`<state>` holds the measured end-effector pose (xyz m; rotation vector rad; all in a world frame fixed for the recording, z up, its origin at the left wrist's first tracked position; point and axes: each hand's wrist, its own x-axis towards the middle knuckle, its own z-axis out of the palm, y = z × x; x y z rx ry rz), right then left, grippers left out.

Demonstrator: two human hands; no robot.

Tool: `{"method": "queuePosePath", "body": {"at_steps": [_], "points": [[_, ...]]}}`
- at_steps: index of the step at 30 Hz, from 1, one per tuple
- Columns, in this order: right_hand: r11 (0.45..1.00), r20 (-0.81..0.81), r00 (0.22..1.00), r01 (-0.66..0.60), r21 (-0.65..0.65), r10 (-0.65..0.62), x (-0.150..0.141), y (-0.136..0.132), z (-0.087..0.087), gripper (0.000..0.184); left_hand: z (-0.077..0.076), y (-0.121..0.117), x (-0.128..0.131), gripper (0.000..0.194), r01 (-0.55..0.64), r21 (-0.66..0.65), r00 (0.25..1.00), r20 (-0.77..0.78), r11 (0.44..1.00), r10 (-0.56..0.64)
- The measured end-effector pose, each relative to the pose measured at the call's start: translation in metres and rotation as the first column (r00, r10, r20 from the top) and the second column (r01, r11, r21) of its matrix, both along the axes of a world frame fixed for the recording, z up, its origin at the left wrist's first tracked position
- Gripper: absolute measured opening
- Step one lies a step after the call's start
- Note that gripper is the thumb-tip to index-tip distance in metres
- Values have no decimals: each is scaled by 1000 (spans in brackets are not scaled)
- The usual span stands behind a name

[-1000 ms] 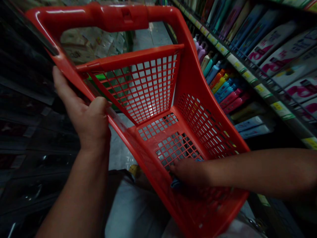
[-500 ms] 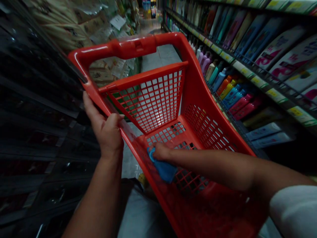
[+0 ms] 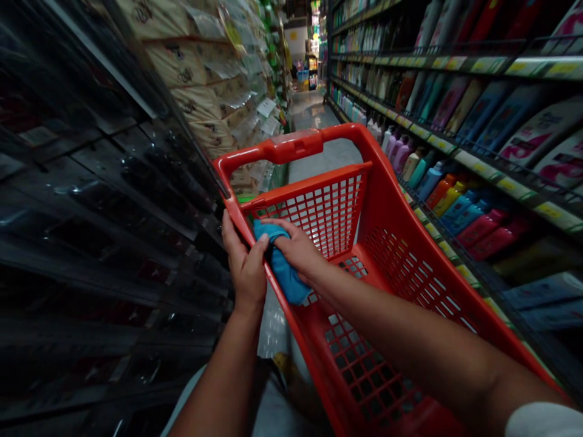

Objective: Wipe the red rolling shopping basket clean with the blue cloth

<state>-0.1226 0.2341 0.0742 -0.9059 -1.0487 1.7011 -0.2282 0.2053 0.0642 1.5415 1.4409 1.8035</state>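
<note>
While steadying red shopping cart (image 3: 319, 142) at side rim (image 3: 234, 215): clamped with left hand (image 3: 246, 270); blue cloth (image 3: 282, 273) pinned under right hand (image 3: 295, 250), grip apparently closed.

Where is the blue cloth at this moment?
In the head view, the blue cloth sits just inside the left rim of the red plastic shopping cart, pressed there under the right hand, with the left hand gripping the rim beside it.

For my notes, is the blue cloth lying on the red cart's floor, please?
No, the right hand presses the blue cloth against the red cart's side rim, above its floor.
</note>
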Motion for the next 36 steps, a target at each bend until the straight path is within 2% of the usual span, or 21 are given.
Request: {"method": "queuePosePath", "body": {"at_steps": [2, 3, 7, 9, 11, 13, 15, 17, 19, 23, 28, 30, 32, 36], "points": [[994, -44, 999, 11, 108, -6, -1, -1, 7, 46, -1, -1, 0, 73, -6, -6, 1000, 5, 1000, 6], [992, 0, 1000, 13, 123, -13, -1, -4, 3, 46, -2, -1, -1, 71, -8, -6, 1000, 7, 1000, 8], [999, 354, 935, -5, -32, 16, -3, -20, -29, 32, -4, -3, -2, 70, -10, -8, 1000, 5, 1000, 10], [999, 387, 921, -24, -34, 36, -4, -19, -32, 28, -5, -3, -3, 70, -10, -3, 1000, 5, 1000, 10], [995, 308, 951, -43, 90, 14, -6, -8, -16, 27, -5, -3, -3, 72, -9, -2, 1000, 10, 1000, 9], [958, 226, 974, -32, 283, -35, -10, 9, 11, 27, -5, -3, -2, 72, -10, -3, 1000, 24, 1000, 10], [882, 224, 970, -19, 471, -98, -14, 22, 35, 26, -4, -4, -2, 68, -8, -3, 999, 47, 1000, 8], [799, 279, 947, -41, 601, -162, -15, 22, 46, 28, -4, -4, -1, 65, -10, 1, 997, 74, 1000, 10], [755, 357, 910, -81, 651, -211, -11, 6, 43, 35, -3, -4, -2, 65, -12, -2, 995, 100, 1000, 12], [741, 486, 833, -147, 655, -265, 3, -33, 27, 44, -2, -5, -6, 63, -16, -42, 992, 125, 999, 21], [743, 475, 849, -161, 650, -231, 14, -44, 26, 41, 4, -9, -1, 63, -14, -92, 990, 141, 996, 27], [770, 509, 844, -211, 602, -167, 29, -61, 26, 40, 7, -11, 4, 64, -9, -109, 987, 156, 994, 27], [809, 542, 839, -286, 514, -47, 54, -94, 25, 40, 11, -17, 9, 64, 4, -132, 984, 175, 991, 19], [840, 529, 819, -436, 323, 221, 110, -166, 24, 50, 17, -52, 26, 63, 58, -200, 979, 202, 978, -17]]}}
